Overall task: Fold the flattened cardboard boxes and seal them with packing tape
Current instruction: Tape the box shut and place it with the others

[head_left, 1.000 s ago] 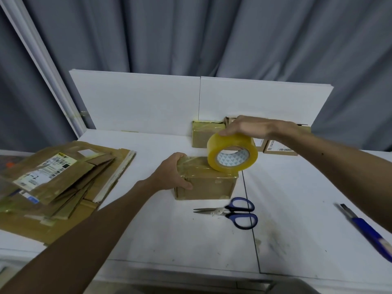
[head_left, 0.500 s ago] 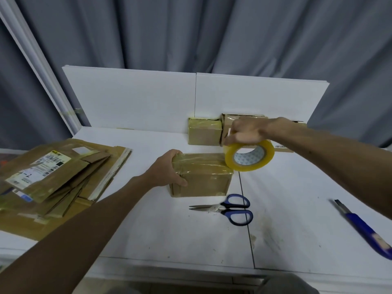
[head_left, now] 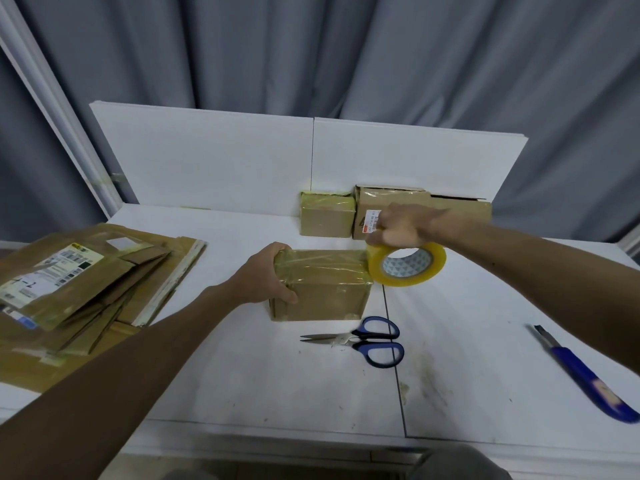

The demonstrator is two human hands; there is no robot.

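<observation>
A small folded cardboard box (head_left: 325,296) stands in the middle of the white table (head_left: 242,375), its top covered with shiny tape. My left hand (head_left: 266,275) grips the box's left end, thumb on the front face. My right hand (head_left: 401,225) holds a roll of yellowish packing tape (head_left: 407,263) from above, at the box's top right corner; the roll touches that corner. Blue-handled scissors (head_left: 367,341) lie shut just in front of the box. A stack of flattened cardboard boxes (head_left: 79,285) lies at the left.
Two taped boxes (head_left: 327,216) (head_left: 457,202) stand against the white back panel (head_left: 207,161) behind my right hand. A blue utility knife (head_left: 585,372) lies at the right. Grey curtains hang behind the table.
My right hand has carried the tape roll from above the box's top to its right end and lower. My left hand has kept its grip on the box.
</observation>
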